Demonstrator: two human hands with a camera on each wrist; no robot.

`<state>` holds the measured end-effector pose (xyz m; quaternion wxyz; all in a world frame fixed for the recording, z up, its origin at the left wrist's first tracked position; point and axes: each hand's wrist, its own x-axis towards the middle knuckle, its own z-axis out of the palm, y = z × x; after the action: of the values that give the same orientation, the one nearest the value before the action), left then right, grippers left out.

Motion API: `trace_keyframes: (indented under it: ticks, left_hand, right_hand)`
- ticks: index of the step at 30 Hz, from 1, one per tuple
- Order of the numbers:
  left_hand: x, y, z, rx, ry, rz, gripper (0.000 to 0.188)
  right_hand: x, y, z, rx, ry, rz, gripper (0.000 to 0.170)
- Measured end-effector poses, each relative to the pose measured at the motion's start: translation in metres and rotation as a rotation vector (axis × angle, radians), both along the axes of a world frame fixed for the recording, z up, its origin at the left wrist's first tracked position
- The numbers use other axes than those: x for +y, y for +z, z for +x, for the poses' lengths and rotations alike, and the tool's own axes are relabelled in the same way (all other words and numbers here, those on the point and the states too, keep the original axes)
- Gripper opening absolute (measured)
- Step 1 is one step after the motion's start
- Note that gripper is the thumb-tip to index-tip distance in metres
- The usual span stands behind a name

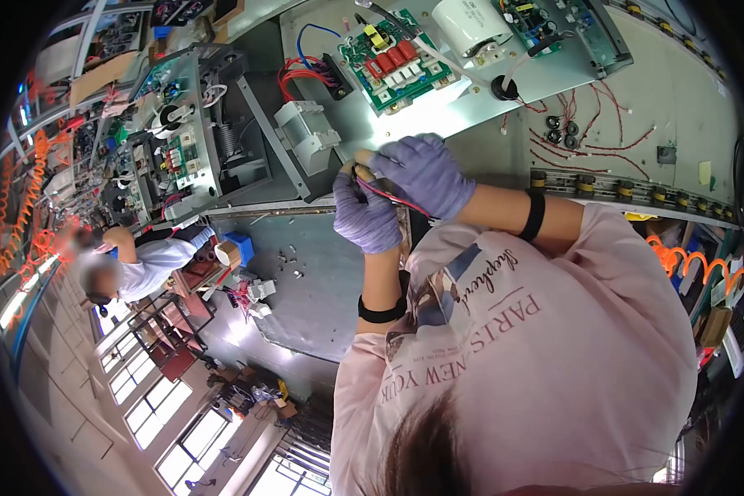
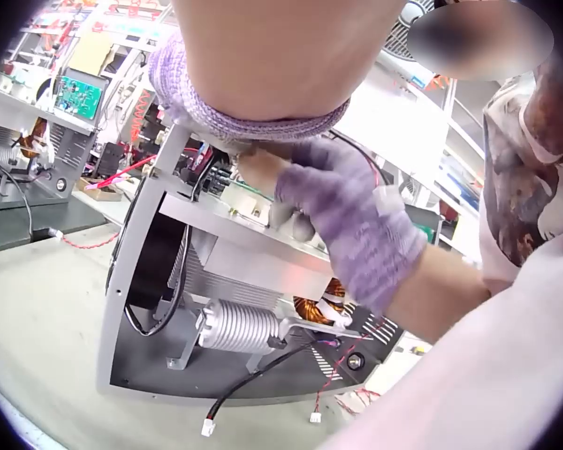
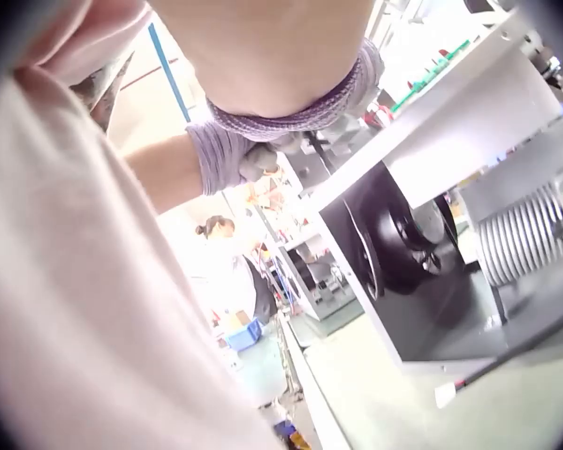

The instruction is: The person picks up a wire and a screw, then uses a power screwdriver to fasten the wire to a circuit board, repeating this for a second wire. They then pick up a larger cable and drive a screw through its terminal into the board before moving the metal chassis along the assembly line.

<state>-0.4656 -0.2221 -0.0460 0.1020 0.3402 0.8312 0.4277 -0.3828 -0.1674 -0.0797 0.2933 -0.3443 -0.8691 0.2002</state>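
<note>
Both hands wear purple knit gloves with pale fingertips. In the head view, they meet at the front edge of an open metal chassis (image 1: pixel 417 124). My left hand (image 1: pixel 366 217) pinches the dark end of a thin red-and-black wire cable (image 1: pixel 395 197) between thumb and fingers. Beside it, my right hand (image 1: pixel 428 175) curls its fingers at the same end, and the cable runs below that palm. A white connector (image 2: pixel 388 199) hangs by the right hand in the left wrist view. The fingertips partly hide the cable's end.
On the chassis sit a green circuit board (image 1: pixel 397 62) and a white cylindrical capacitor (image 1: pixel 469 25). Below them show a metal coil (image 2: pixel 239 325) and a black fan (image 3: pixel 394 230). Loose red wires (image 1: pixel 591 149) lie on the workbench to the right. Another person (image 1: pixel 145 269) works at the left.
</note>
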Motion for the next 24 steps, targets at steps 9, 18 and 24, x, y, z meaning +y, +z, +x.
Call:
trace_keyframes:
  ticks: [9, 18, 24]
  left_hand:
    - [0.006, 0.01, -0.005, 0.196, -0.036, 0.142, 0.019]
    - [0.007, 0.026, -0.012, 0.274, -0.035, 0.09, 0.017]
    - [0.01, 0.065, -0.017, 0.258, 0.03, 0.299, 0.015]
  right_hand:
    - [0.039, -0.004, -0.026, -0.068, 0.248, -0.272, 0.033]
    - [0.045, -0.004, -0.039, -0.341, 0.305, -0.342, 0.035]
    - [0.046, -0.001, -0.037, -0.33, 0.324, -0.239, 0.033]
